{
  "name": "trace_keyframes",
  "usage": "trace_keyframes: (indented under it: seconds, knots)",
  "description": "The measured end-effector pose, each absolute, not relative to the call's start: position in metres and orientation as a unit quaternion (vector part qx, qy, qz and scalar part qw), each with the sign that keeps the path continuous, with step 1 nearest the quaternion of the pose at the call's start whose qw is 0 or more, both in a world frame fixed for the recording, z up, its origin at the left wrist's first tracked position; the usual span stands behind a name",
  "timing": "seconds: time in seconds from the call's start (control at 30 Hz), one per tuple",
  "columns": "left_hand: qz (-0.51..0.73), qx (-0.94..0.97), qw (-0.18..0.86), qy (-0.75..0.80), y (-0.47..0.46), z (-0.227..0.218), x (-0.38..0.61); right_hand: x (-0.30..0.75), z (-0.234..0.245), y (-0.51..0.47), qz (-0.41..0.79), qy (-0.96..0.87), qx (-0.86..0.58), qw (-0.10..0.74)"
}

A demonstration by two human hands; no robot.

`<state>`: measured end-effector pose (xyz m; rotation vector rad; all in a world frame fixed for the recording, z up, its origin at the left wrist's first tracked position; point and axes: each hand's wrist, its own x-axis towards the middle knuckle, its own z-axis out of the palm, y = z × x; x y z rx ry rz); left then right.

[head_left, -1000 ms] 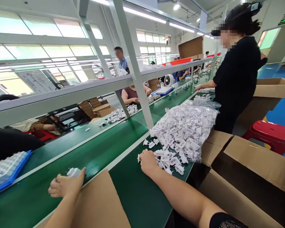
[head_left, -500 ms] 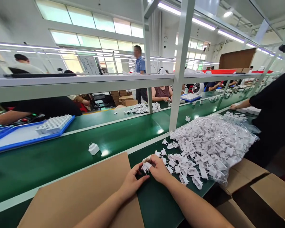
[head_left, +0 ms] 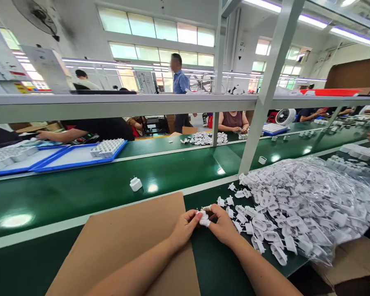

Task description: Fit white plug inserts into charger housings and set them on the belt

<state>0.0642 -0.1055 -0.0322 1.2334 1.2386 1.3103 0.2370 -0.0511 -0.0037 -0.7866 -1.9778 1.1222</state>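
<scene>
A small white plug housing (head_left: 204, 219) is held between the fingertips of both hands, above the dark green bench near the cardboard's right edge. My left hand (head_left: 184, 228) pinches its left side with thumb and fingers. From the right, my right hand (head_left: 224, 227) grips the same piece, a pale wrapping showing on its forefinger. Fingers cover part of the housing. Just right of my hands lie loose white plug housings (head_left: 259, 224) with metal pins. They spill from a large clear plastic bag (head_left: 323, 197) full of similar pieces.
A flat cardboard sheet (head_left: 135, 238) lies under my left forearm. Beyond it, a green conveyor belt (head_left: 179, 170) carries a single white plug (head_left: 136, 184). A metal post (head_left: 249, 148) rises beside the bag. Blue-rimmed trays (head_left: 77, 158) and co-workers are across the belt.
The view has swung right, and the co-worker at the right edge is now mostly out of frame. My hands still hold a white plug housing, now turned differently; its pins no longer point down.
</scene>
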Motion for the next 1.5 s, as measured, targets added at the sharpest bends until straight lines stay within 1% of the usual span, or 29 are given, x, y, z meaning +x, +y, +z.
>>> trace_keyframes:
  seconds: [0.1, 0.17, 0.27, 0.4, 0.53, 0.67, 0.8, 0.97, 1.27, 1.37, 1.5]
  knots:
    - [0.551, 0.492, 0.474, 0.480, -0.107, -0.031, 0.066, 0.236, -0.006, -0.048, 0.463, -0.732, -0.312, 0.391]
    - [0.548, 0.501, 0.472, 0.474, -0.108, -0.030, 0.066, 0.236, -0.006, -0.045, 0.502, -0.694, -0.318, 0.407]
    - [0.519, 0.532, 0.461, 0.485, -0.108, -0.033, 0.065, 0.236, -0.002, -0.044, 0.555, -0.652, -0.327, 0.400]
    - [0.534, 0.518, 0.443, 0.500, -0.103, -0.042, 0.064, 0.237, 0.001, -0.046, 0.543, -0.673, -0.333, 0.376]
    - [0.562, 0.495, 0.439, 0.497, -0.099, -0.045, 0.063, 0.236, 0.001, -0.047, 0.515, -0.691, -0.344, 0.374]
    - [0.562, 0.484, 0.437, 0.509, -0.104, -0.037, 0.065, 0.237, 0.006, -0.047, 0.580, -0.639, -0.344, 0.370]
    - [0.551, 0.481, 0.418, 0.538, -0.107, -0.033, 0.064, 0.236, 0.007, -0.041, 0.627, -0.563, -0.385, 0.376]
    - [0.538, 0.496, 0.422, 0.535, -0.108, -0.031, 0.062, 0.235, 0.006, -0.039, 0.628, -0.564, -0.397, 0.362]
    - [0.546, 0.508, 0.422, 0.516, -0.105, -0.037, 0.063, 0.235, 0.005, -0.043, 0.637, -0.573, -0.369, 0.360]
    - [0.547, 0.521, 0.381, 0.533, -0.107, -0.035, 0.065, 0.236, 0.007, -0.044, 0.651, -0.561, -0.371, 0.352]
    - [0.553, 0.586, 0.231, 0.545, -0.115, -0.027, 0.068, 0.240, 0.012, -0.048, 0.667, -0.555, -0.369, 0.334]
